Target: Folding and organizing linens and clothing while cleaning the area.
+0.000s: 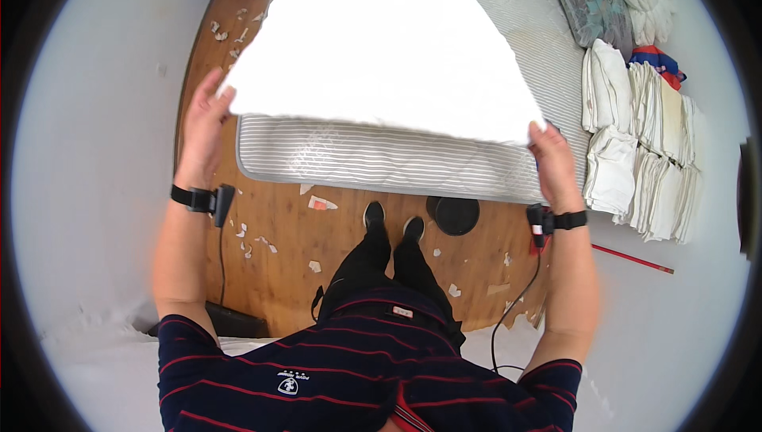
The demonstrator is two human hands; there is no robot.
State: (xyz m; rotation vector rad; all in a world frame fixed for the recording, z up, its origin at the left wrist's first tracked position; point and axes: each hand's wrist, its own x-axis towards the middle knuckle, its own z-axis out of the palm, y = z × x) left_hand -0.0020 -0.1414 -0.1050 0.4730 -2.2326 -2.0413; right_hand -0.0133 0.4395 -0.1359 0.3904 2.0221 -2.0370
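Note:
A sheet of white cloth (381,51) is stretched between my two hands over a striped mattress (381,158). Its near edge runs almost straight from hand to hand, and the far side rounds off in a wide arc. My left hand (208,108) pinches the near left corner between thumb and fingers. At the near right corner my right hand (547,143) grips the cloth the same way. The white surface is so bright that folds in it hardly show. Much of the mattress lies hidden beneath it.
Stacks of folded white cloths (640,146) line the mattress's right side, with stuffed plastic bags (595,12) behind them. A black bin (457,215) stands by the mattress's near edge. Scraps litter the wooden floor (286,277). Cables (515,313) hang from both wrist devices.

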